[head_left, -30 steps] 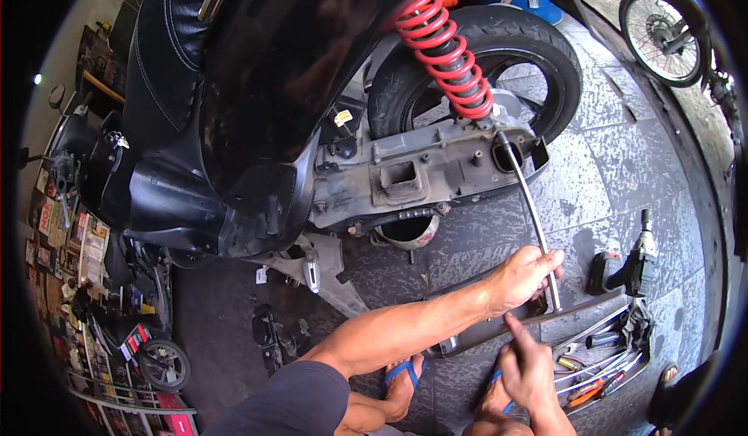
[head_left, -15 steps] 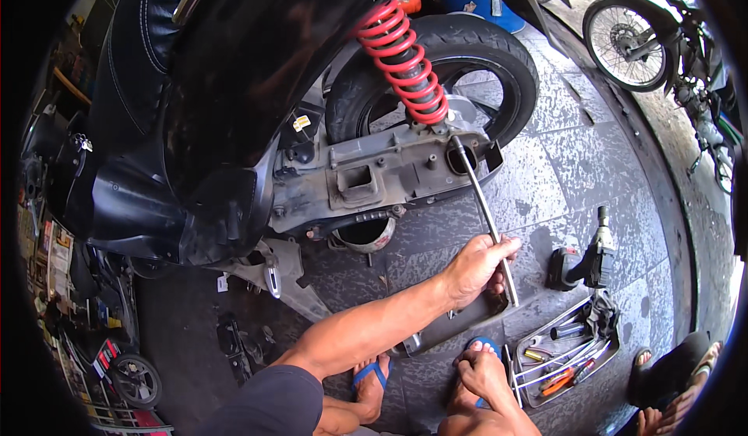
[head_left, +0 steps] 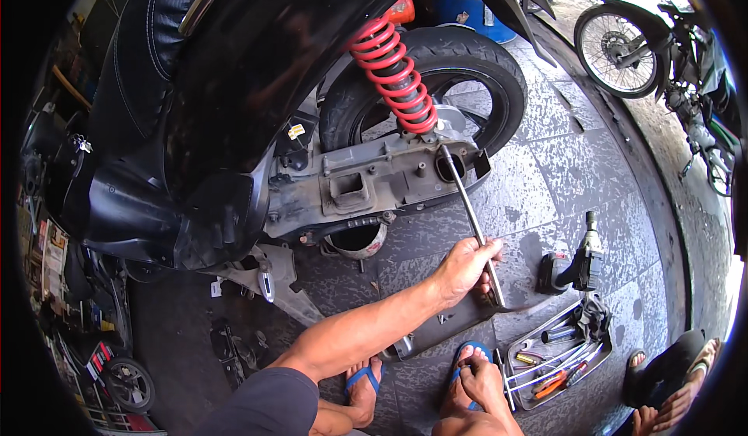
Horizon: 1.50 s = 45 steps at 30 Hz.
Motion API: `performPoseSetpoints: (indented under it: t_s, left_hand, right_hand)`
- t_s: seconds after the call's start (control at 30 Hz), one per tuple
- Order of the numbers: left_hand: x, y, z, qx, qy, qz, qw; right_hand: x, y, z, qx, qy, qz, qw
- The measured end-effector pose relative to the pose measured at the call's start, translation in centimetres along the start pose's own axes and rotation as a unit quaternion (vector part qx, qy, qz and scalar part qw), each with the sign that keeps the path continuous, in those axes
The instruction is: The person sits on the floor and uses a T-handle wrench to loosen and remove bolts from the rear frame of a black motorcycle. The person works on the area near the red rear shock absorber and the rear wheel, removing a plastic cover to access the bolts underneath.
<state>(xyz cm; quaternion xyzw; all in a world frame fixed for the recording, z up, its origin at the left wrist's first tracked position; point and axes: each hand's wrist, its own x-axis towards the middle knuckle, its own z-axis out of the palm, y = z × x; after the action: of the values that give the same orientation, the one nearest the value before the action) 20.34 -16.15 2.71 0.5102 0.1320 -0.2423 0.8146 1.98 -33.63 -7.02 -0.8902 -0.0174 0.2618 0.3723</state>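
- Right hand [head_left: 485, 383] has drawn back from beside the steel bar [head_left: 470, 210] since a second ago; now below the grip, over the right foot [head_left: 472, 352]. Fingers look curled, can't tell if around anything.
- Left hand [head_left: 464, 272] is nearer: clamped on the bar toward its lower end.
- Long axis runs up and slightly left from grip to grey casing [head_left: 397, 180], tip just below red spring [head_left: 396, 81]; seating can't be told.

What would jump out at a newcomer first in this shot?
Probably the bright red coil spring, slanting down at top centre in front of a black-tyred wheel. Next, the left hand near the middle, gripping a long silver metal bar that reaches the grey metal casing below the spring. At right, a black pistol-shaped power tool rests on tiled floor.
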Motion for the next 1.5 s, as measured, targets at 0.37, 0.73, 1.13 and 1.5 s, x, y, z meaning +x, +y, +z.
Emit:
performPoseSetpoints:
  t_s: [0.37,0.73,1.13,1.5]
  left_hand:
    - [-0.7,-3.1,0.7,0.051,-0.015,-0.028,0.998]
    - [-3.0,-19.1,5.6,-0.126,-0.025,-0.172,0.977]
    - [-0.2,-20.5,0.6,-0.235,0.236,-0.179,0.926]
    - [1.3,-17.1,-7.2,0.007,0.346,-0.168,0.923]
  right_hand:
    - [-0.3,4.0,-0.2,0.084,0.068,0.102,0.989]
    - [-4.8,8.2,-6.7,0.409,0.059,0.098,0.906]
    - [-8.2,8.5,-8.2,0.440,0.075,0.184,0.876]
    - [-12.6,9.7,-6.7,0.577,0.187,0.175,0.776]
